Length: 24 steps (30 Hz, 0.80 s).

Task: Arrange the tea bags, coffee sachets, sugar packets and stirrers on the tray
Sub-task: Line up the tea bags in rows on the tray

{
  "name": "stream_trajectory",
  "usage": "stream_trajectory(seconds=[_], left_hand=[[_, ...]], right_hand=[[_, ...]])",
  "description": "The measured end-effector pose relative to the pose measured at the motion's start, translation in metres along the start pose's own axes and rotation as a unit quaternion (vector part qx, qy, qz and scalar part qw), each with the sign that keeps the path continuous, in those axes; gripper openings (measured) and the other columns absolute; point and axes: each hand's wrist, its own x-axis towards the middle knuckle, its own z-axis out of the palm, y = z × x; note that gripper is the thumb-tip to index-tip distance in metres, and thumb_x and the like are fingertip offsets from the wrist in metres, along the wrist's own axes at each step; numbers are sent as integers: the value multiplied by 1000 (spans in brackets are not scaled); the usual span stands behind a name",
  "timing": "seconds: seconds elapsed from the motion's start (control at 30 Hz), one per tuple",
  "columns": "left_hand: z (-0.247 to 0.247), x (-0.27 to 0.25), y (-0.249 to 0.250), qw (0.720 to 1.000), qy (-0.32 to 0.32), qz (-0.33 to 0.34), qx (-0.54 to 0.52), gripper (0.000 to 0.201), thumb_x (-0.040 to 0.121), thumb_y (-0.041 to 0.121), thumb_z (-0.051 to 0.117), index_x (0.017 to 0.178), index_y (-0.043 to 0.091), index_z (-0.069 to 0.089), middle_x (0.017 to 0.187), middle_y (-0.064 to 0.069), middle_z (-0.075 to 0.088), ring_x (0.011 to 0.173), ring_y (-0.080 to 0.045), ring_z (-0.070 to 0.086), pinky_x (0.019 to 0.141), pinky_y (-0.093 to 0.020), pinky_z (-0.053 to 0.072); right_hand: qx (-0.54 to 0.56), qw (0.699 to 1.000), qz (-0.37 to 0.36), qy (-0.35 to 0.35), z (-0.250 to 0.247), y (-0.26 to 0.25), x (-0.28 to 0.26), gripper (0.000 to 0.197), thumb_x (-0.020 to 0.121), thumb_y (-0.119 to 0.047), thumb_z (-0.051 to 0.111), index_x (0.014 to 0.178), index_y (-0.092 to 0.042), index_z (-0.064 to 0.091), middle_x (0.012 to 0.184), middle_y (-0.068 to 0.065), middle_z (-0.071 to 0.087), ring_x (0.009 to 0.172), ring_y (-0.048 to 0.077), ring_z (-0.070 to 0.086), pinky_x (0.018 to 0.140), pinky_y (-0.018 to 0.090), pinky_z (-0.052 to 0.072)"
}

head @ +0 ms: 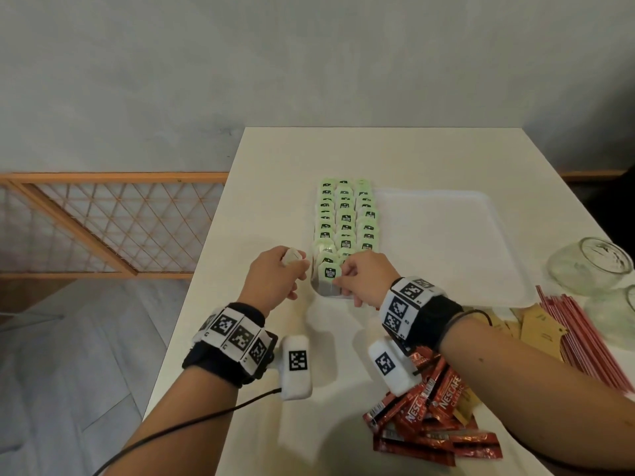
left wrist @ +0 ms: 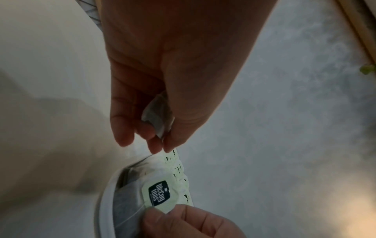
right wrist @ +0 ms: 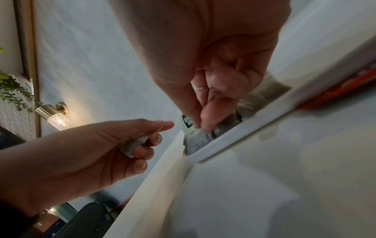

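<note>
Right hand [head: 357, 276]: our fingers pinch a tea bag tag [left wrist: 159, 195].
Left hand [head: 278, 274]: holds a spare bag.
Advice: lower it flat inside the tray [head: 481, 269].

Head view: high, looking down and forward over desk [head: 275, 187] to wall. Wrist views: very close, low at desk level, each looking along its own hand. All three share tray's [head: 446, 242] near-left corner; each wrist view catches the opposite hand.

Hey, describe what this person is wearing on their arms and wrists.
Both forearms are bare, no sleeves. The left wrist band and right wrist band are black, ringed with white tiles bearing black square markers. A white marked box hangs under each. A black cable trails from the left one.
</note>
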Motion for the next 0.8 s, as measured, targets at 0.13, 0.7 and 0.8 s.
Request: stream_trajectory(seconds=[0.13,0.7,0.8], left_hand=[[0,1,0,998,-19,-26,-51,23,98,13,47,112,9,64,85,-7,69,61,-15,58,56,-28,56],[28,-13,28,975,-113,1,-193,33,104,34,44,117,23,72,114,2,73,109,-21,67,92,-33,53],[38,-17,35,984,-84,27,-156,27,98,33,56,121,26,69,114,8,70,103,-16,67,83,-29,52]], right_hand=[[50,999,15,11,5,-3,3,17,88,-19,66,76,-8,62,70,10,71,40,16,56,51,26,51],[177,980,-91,22,-23,-7,-15,14,83,-28,74,79,-17,67,75,-17,64,58,-1,57,61,24,46],[135,983,-108,66,-30,-5,-20,22,85,-28,71,76,-9,65,72,0,65,65,14,60,67,35,51]])
